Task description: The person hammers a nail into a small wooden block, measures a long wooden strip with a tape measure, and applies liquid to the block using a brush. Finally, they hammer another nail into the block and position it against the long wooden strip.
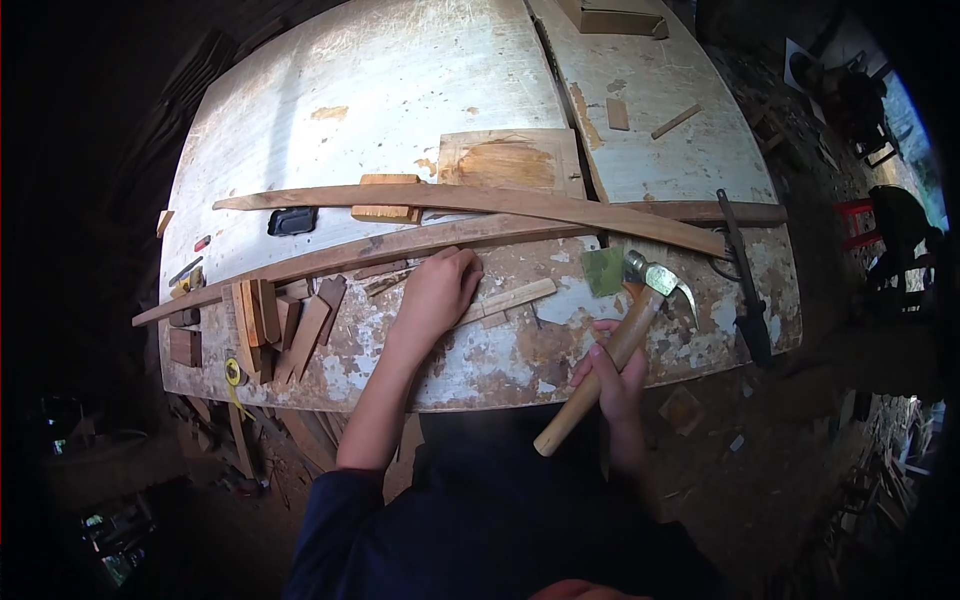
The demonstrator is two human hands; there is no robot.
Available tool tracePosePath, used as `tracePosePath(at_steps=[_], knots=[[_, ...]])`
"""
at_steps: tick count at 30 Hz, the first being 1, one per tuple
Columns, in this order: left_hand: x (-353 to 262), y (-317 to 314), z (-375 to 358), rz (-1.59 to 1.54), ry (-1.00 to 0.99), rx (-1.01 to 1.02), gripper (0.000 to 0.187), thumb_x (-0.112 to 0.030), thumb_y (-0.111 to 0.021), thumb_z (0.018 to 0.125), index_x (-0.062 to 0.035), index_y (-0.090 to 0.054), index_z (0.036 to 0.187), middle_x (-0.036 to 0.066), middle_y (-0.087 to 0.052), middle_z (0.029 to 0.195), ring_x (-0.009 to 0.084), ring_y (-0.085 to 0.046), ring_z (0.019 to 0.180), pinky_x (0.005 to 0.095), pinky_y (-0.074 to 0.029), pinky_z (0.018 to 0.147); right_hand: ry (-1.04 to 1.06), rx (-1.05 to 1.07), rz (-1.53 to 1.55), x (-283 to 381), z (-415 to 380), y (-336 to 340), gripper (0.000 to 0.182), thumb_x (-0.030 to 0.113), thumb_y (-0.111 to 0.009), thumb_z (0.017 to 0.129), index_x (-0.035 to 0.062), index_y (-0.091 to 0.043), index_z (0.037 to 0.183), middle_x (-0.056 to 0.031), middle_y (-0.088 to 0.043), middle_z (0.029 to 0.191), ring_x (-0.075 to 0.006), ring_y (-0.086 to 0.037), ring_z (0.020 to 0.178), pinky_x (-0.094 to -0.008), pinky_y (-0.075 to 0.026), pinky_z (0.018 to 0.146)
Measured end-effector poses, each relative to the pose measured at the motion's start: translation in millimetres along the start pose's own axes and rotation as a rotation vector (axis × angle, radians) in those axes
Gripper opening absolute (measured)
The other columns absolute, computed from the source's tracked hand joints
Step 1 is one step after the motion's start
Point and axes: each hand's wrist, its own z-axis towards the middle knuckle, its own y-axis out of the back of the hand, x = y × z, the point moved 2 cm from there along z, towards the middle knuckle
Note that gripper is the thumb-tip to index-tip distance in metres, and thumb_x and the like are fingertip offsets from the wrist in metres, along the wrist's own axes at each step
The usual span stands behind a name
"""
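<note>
My right hand [622, 378] is wrapped round the wooden handle of a claw hammer [612, 352]. Its metal head points up and away from me, over the workbench and beside a green square sheet [602, 272]. My left hand [440, 290] rests on the worn bench top with its fingers curled in; whatever they may hold is hidden. Just right of that hand lies a thin pale wood strip [512, 299]. Small dark wood pieces [385, 272] are to its left, and a long wooden bar [380, 245] runs right beyond it.
A second long board [460, 198] crosses the workbench [350, 100] over a wood block [388, 198]. Short offcuts [255, 325] and a yellow tape measure [234, 372] sit at the left. A dark-handled saw [745, 290] lies near the right edge; a black tray [292, 221] is farther back.
</note>
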Motion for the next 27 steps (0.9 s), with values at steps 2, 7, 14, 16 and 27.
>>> tracePosePath(at_steps=[2,7,14,16,27], knots=[[-1,-1,2,0.026,0.040,0.066,0.013,-0.012,-0.071,0.094,-0.0001,-0.068,0.097,0.021,-0.072,0.090,0.0437,-0.070,0.088,0.0519,-0.056,0.082,-0.005,-0.001,-0.002,1,0,0,0.034,0.005,-0.058,0.102,-0.0043,-0.050,0.134,-0.0082,-0.063,0.069,-0.0179,-0.065,0.056,-0.0307,-0.055,0.058],[2,-1,3,0.055,-0.024,0.046,0.015,-0.014,-0.069,0.094,0.0007,-0.065,0.096,0.023,-0.071,0.082,0.0464,-0.069,0.080,0.0532,-0.056,0.076,-0.012,0.010,-0.016,0,1,0,0.034,0.005,-0.058,0.102,-0.0044,-0.050,0.134,-0.0082,-0.063,0.069,-0.0181,-0.065,0.056,-0.0306,-0.055,0.058],[-13,14,-23,-0.382,0.051,-0.134,0.009,-0.006,-0.075,0.088,0.0004,-0.070,0.092,0.007,-0.069,0.072,0.0139,-0.065,0.062,0.0295,-0.052,0.060,-0.027,0.008,-0.004,2,1,0,0.035,0.005,-0.058,0.102,-0.0043,-0.050,0.135,-0.0084,-0.063,0.069,-0.0183,-0.065,0.056,-0.0305,-0.055,0.059],[-19,4,-35,-0.506,0.064,-0.248,0.004,-0.003,-0.073,0.090,-0.0002,-0.072,0.094,0.002,-0.069,0.077,0.0053,-0.060,0.063,0.0235,-0.048,0.058,-0.038,0.011,-0.003,-1,2,1,0.036,0.006,-0.058,0.102,-0.0042,-0.050,0.136,-0.0083,-0.063,0.068,-0.0183,-0.065,0.056,-0.0308,-0.056,0.059],[-29,-26,-65,-0.587,0.045,-0.251,0.020,0.006,-0.071,0.091,-0.0012,-0.082,0.106,0.006,-0.076,0.105,0.0037,-0.062,0.068,0.0198,-0.050,0.061,-0.034,0.021,0.003,-5,2,4,0.038,0.006,-0.059,0.102,-0.0031,-0.048,0.137,-0.0089,-0.063,0.068,-0.0189,-0.064,0.055,-0.0327,-0.057,0.061]])
